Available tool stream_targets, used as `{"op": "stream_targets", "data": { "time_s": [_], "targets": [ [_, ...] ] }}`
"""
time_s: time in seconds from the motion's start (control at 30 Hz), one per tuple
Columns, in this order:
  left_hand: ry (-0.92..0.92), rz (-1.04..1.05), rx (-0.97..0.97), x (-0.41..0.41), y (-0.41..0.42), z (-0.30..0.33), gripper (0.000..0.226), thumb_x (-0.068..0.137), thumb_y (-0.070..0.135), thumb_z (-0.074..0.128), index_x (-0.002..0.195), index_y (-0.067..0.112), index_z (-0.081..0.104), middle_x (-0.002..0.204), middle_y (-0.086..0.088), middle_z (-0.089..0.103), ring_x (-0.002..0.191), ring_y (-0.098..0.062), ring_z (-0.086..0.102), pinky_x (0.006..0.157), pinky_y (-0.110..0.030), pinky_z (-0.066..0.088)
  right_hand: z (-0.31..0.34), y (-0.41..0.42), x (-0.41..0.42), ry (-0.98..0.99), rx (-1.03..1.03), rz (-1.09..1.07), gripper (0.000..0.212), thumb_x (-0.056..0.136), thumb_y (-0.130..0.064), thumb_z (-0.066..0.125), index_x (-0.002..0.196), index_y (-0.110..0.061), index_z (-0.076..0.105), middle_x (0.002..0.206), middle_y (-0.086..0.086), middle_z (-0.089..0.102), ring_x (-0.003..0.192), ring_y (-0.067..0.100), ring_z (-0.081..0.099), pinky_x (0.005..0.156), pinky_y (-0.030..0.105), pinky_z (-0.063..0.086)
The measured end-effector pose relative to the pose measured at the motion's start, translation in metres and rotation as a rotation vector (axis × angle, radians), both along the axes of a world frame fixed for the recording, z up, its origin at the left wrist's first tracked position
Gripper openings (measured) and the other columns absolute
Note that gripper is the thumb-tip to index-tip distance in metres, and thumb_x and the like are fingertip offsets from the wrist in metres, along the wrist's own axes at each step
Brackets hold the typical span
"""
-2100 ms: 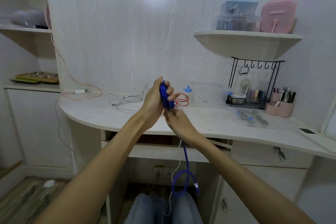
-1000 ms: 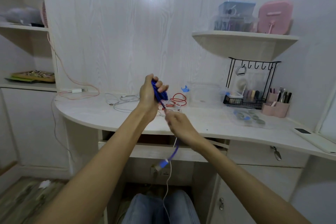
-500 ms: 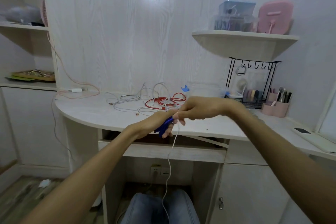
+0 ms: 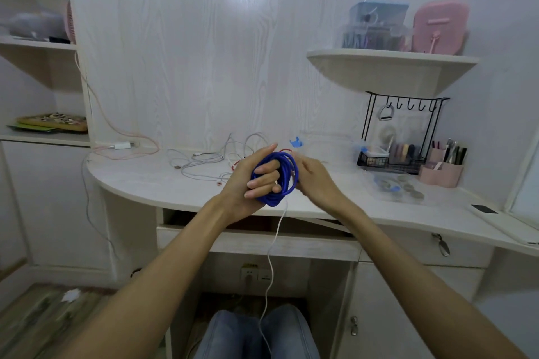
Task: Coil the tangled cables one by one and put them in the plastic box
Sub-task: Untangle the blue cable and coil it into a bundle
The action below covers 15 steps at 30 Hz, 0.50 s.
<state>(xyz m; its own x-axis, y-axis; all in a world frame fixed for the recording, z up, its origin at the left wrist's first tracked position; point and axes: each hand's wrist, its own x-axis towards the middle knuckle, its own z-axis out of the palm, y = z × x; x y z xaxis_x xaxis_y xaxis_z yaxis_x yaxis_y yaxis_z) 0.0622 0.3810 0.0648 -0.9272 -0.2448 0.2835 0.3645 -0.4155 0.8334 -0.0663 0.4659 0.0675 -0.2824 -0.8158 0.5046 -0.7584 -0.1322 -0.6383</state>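
A blue cable (image 4: 287, 165) is wound into a coil above the desk's front edge. My left hand (image 4: 248, 181) holds it, with fingers curled through the loops. My right hand (image 4: 313, 176) grips the coil's right side from behind. A thin white cable (image 4: 272, 248) hangs from under the coil down to my lap. Behind the hands, tangled white cables (image 4: 204, 159) lie on the desk (image 4: 145, 181). The clear plastic box (image 4: 323, 144) with a blue clip stands at the back, just right of my hands.
A black wire rack (image 4: 399, 137), a pink pen holder (image 4: 440, 172) and a clear lid with coins (image 4: 399, 186) crowd the desk's right side. A white charger with a pink cord (image 4: 121, 145) lies at the back left. A dark phone (image 4: 482, 209) rests far right.
The loose blue tail that hung below the desk is gone; it is now wound in. Both hands rose from the desk edge and hold the full coil up between them.
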Motion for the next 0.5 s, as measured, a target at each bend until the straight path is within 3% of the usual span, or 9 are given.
{"op": "stream_targets", "data": {
  "time_s": [0.07, 0.17, 0.3, 0.37, 0.5],
  "targets": [
    [0.033, 0.028, 0.045, -0.002, 0.002, -0.001, 0.054, 0.088, 0.034, 0.052, 0.041, 0.018, 0.031, 0.026, 0.006, 0.027, 0.021, -0.007, 0.027, 0.046, -0.018, 0.044, -0.007, -0.005, 0.01, 0.019, -0.032, 0.02, 0.014, 0.098, -0.013, 0.045, 0.1, -0.01, 0.058, 0.086, 0.003, 0.062, 0.07, 0.007, 0.053, 0.06, 0.015, 0.041],
    [0.081, 0.065, 0.111, -0.002, 0.002, -0.004, 0.054, 0.087, 0.032, 0.053, 0.039, 0.019, 0.032, 0.026, 0.006, 0.027, 0.021, -0.008, 0.026, 0.045, -0.018, 0.042, -0.011, -0.004, 0.021, -0.176, -0.074, 0.061, 0.025, 0.1, -0.016, 0.04, 0.082, -0.028, 0.052, 0.06, -0.017, 0.059, 0.053, -0.008, 0.055, 0.047, 0.005, 0.038],
    [0.087, 0.085, 0.094, 0.002, -0.002, -0.007, 0.054, 0.088, 0.031, 0.052, 0.038, 0.019, 0.034, 0.027, 0.006, 0.029, 0.021, -0.008, 0.028, 0.046, -0.017, 0.044, -0.01, -0.001, 0.031, -0.444, -0.029, 0.116, 0.056, 0.1, -0.05, 0.017, 0.085, -0.014, 0.058, 0.056, -0.007, 0.055, 0.049, 0.001, 0.048, 0.042, 0.008, 0.036],
    [0.07, 0.117, 0.065, 0.003, -0.003, -0.008, 0.055, 0.088, 0.033, 0.054, 0.038, 0.02, 0.034, 0.027, 0.006, 0.03, 0.022, -0.007, 0.028, 0.048, -0.017, 0.044, -0.009, -0.001, 0.034, -0.422, -0.016, 0.128, 0.062, 0.092, -0.062, 0.017, 0.087, -0.017, 0.059, 0.063, -0.001, 0.053, 0.054, 0.004, 0.045, 0.047, 0.012, 0.037],
    [-0.01, 0.265, 0.025, 0.002, -0.004, -0.007, 0.058, 0.082, 0.047, 0.057, 0.036, 0.019, 0.036, 0.029, 0.006, 0.03, 0.025, -0.006, 0.028, 0.048, -0.017, 0.044, -0.02, 0.001, 0.037, -0.199, -0.063, 0.169, 0.022, 0.099, -0.045, 0.033, 0.099, -0.038, 0.055, 0.081, -0.016, 0.059, 0.067, -0.009, 0.055, 0.062, 0.007, 0.04]
  ]
}}
